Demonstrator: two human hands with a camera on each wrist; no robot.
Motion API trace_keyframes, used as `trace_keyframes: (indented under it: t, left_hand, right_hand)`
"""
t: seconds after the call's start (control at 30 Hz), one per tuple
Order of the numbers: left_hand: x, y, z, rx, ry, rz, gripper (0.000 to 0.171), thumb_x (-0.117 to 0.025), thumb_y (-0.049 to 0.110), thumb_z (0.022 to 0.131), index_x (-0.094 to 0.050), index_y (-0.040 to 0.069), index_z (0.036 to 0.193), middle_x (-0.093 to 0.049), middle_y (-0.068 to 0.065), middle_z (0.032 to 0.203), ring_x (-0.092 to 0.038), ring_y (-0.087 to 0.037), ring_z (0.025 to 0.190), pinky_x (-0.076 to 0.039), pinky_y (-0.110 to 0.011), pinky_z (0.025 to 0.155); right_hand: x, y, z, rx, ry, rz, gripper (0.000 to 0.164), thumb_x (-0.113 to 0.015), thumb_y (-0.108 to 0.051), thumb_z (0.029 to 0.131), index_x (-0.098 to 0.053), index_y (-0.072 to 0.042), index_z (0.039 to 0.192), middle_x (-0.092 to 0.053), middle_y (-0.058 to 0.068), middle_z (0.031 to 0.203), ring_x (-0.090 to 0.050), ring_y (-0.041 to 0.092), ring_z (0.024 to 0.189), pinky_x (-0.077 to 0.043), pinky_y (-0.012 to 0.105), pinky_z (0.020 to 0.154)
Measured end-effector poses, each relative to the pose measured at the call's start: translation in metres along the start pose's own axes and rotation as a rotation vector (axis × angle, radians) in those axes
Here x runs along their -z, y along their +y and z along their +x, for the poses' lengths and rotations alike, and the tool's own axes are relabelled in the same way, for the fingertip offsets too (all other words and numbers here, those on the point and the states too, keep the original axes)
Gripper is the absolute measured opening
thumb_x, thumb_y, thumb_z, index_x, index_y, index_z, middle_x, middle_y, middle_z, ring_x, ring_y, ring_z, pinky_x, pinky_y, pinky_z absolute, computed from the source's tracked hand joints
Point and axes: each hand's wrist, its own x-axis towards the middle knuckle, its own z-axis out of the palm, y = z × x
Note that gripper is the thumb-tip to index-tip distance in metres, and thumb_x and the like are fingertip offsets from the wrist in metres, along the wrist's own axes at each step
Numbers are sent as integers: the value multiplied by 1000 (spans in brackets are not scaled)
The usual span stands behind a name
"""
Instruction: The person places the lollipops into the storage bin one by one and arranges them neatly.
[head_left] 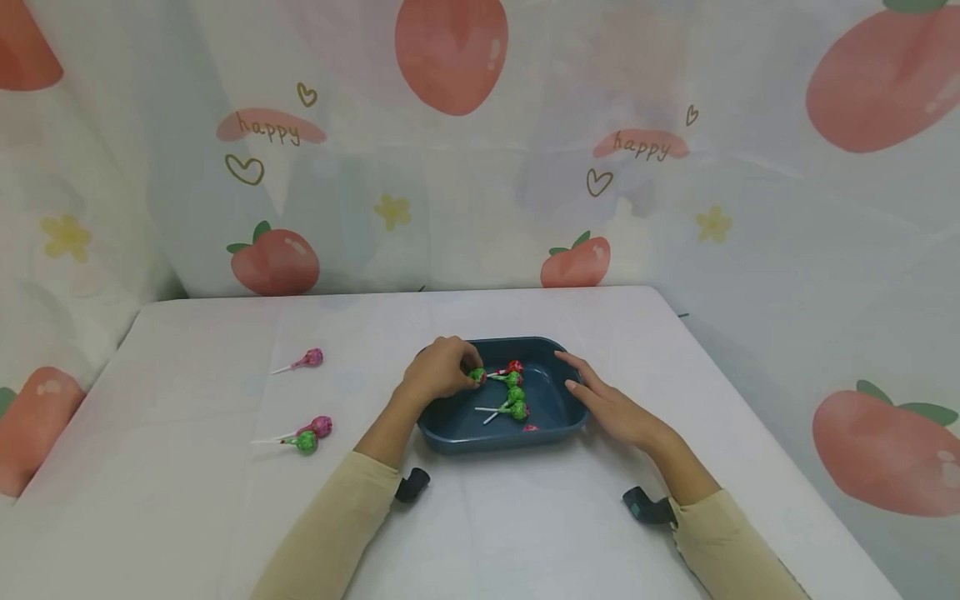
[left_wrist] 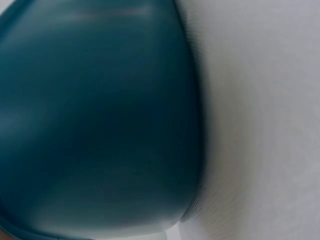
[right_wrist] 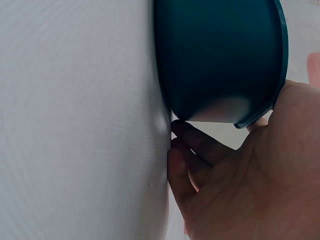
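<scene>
The left hand reaches over the left rim of a dark teal plastic tray in the middle of the white table, its fingers curled and pinching a green-wrapped lollipop just inside the tray's left side. The right hand lies along the tray's right wall with straight, relaxed fingers; the right wrist view shows its fingertips tucked against the base of the wall where it meets the tablecloth, holding nothing.

In the tray lie about 4 more lollipops: a red one toward the far side and green ones nearer the middle, their white sticks pointing left. A scrap of red wrapper shows near the tray's near-right corner. Well to the left on the table rest 3 loose lollipops: a pink one farther off, then a pink one and a green one touching each other nearer.

The lollipop looks very light, with a hard round head under crinkly foil that could slide under the fingers, and a thin stick that may flex. A pinch on the head, or on the stick just below it, seems the surest hold. The tray looks rigid and light, likely to skid on the cloth unless braced.
</scene>
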Motion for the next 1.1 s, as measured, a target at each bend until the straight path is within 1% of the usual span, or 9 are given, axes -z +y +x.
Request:
trace_keyframes:
  t: [0.13,0.43,0.57,0.73,0.9,1.1]
  left_hand:
    - [-1,0,0,7,2,6,24,-86,14,86,-79,12,109,-75,0,100,-68,-18,99,-53,-42,92]
    - [-1,-1,-1,17,15,5,27,-85,14,88,-78,9,114,-75,-4,107,-69,-21,104,-53,-42,94]
    - [0,0,-1,13,24,0,27,-84,13,88,-78,8,115,-75,-6,109,-69,-22,106,-52,-42,95]
    - [0,0,-2,9,32,-2,26,-83,10,88,-78,7,113,-75,-6,109,-69,-22,106,-53,-42,95]
    - [-1,-3,-2,-4,55,-33,25,-83,7,87,-78,6,112,-75,-6,107,-70,-22,104,-54,-41,93]
    - [1,-4,-3,-27,76,-104,23,-82,4,88,-77,5,111,-75,-7,104,-70,-21,99,-55,-37,89]
  right_hand:
    - [0,0,0,-1,-1,-2,55,-35,-47,112,-18,-39,164,-15,11,170,-15,43,153,-15,74,112]
    - [0,-1,-1,-1,-7,-2,55,-35,-44,113,-17,-38,164,-14,11,171,-14,42,154,-15,74,112]
    - [1,-2,0,-6,-7,-8,55,-34,-48,112,-17,-39,164,-14,11,171,-14,42,154,-15,74,112]
    - [1,-4,-1,-12,-8,-4,56,-35,-50,112,-17,-40,164,-14,10,171,-13,42,154,-14,73,113]
    - [1,-3,-1,-10,-9,-6,56,-34,-52,111,-17,-40,164,-14,10,171,-14,42,154,-14,74,113]
    - [0,-2,-2,-11,-6,-14,56,-34,-51,111,-17,-40,164,-14,11,171,-13,42,154,-14,74,112]
